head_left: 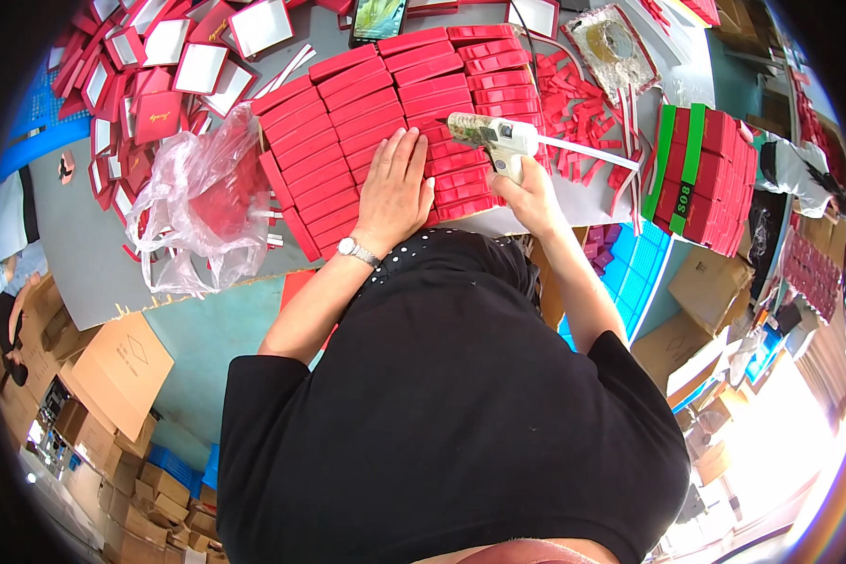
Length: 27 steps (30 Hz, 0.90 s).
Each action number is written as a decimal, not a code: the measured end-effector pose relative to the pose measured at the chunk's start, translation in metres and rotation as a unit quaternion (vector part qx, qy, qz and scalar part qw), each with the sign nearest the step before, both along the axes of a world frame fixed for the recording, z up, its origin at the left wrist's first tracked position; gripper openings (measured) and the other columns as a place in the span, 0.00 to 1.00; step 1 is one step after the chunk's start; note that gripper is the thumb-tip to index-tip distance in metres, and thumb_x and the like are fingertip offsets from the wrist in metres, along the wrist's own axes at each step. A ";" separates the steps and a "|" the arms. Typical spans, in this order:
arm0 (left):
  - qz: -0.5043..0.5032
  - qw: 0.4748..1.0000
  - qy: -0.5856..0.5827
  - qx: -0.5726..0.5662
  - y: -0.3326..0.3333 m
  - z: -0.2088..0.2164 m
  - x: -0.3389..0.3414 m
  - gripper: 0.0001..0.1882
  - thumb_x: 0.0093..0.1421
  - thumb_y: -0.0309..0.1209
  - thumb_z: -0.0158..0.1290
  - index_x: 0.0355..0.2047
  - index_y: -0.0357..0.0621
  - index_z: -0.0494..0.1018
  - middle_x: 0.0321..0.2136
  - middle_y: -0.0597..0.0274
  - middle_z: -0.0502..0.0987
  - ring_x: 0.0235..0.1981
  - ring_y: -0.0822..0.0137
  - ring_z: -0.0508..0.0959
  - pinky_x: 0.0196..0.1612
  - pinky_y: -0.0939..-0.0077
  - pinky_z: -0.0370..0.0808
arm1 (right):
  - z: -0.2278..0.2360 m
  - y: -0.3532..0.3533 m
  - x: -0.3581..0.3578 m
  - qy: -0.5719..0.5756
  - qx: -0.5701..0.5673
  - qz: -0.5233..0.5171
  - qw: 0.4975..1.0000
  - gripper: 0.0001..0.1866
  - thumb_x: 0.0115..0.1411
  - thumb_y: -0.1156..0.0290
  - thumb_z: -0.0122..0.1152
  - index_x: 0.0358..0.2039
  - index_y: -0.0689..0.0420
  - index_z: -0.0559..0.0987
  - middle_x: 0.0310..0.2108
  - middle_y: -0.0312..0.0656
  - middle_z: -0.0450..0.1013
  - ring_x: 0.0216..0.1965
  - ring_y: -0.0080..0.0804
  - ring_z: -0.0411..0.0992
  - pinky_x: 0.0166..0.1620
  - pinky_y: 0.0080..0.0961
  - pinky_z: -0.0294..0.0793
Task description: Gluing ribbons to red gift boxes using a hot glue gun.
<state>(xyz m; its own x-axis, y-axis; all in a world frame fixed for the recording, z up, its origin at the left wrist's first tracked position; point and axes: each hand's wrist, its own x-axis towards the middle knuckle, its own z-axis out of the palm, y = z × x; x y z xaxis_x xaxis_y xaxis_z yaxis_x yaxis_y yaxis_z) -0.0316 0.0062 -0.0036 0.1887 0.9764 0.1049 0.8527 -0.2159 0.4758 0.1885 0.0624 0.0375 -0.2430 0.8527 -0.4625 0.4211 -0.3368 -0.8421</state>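
Note:
Several rows of narrow red boxes stand packed side by side on the grey table in front of me. My left hand lies flat on the near middle of these rows, fingers stretched out, with a watch on its wrist. In my right hand is a white glue gun, gripped by its handle. A long white glue stick sticks out of its back to the right. The gun's dark nozzle points left, over the boxes just beyond my left fingers.
Open red-and-white boxes are heaped at the far left, beside a clear plastic bag. Small red pieces lie scattered right of the rows, near a glue-smeared board. A strapped red stack stands at the right. A phone is at the back.

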 end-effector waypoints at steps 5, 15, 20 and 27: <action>-0.003 1.000 0.003 0.004 0.000 -0.001 0.000 0.30 0.60 0.37 0.51 0.60 0.34 0.62 0.62 0.48 0.62 0.65 0.50 0.59 0.68 0.54 0.56 | 0.001 0.001 0.006 -0.005 0.021 -0.019 1.000 0.11 0.57 0.70 0.62 0.38 0.62 0.77 0.25 0.32 0.72 0.26 0.18 0.68 0.29 0.21 0.67; 0.003 0.999 -0.032 0.026 0.006 0.003 -0.005 0.27 0.58 0.35 0.54 0.56 0.35 0.67 0.57 0.50 0.66 0.61 0.52 0.64 0.64 0.56 0.61 | 0.032 0.001 -0.006 -0.113 0.041 0.029 0.992 0.25 0.56 0.65 0.62 0.53 0.62 0.72 0.33 0.57 0.77 0.39 0.49 0.78 0.44 0.36 0.74; 0.003 0.999 -0.035 0.039 0.009 0.004 -0.008 0.25 0.58 0.34 0.54 0.54 0.36 0.69 0.55 0.52 0.68 0.59 0.53 0.66 0.61 0.56 0.64 | 0.026 -0.001 -0.002 -0.118 0.052 0.012 0.992 0.23 0.57 0.67 0.63 0.51 0.62 0.74 0.32 0.50 0.78 0.35 0.38 0.77 0.41 0.32 0.74; -0.004 0.999 -0.039 0.036 0.009 0.001 -0.011 0.25 0.58 0.34 0.55 0.55 0.38 0.69 0.56 0.54 0.67 0.59 0.53 0.66 0.61 0.56 0.63 | 0.012 0.002 0.009 -0.035 0.004 -0.036 0.999 0.15 0.59 0.72 0.62 0.45 0.65 0.75 0.33 0.40 0.78 0.34 0.24 0.76 0.38 0.23 0.74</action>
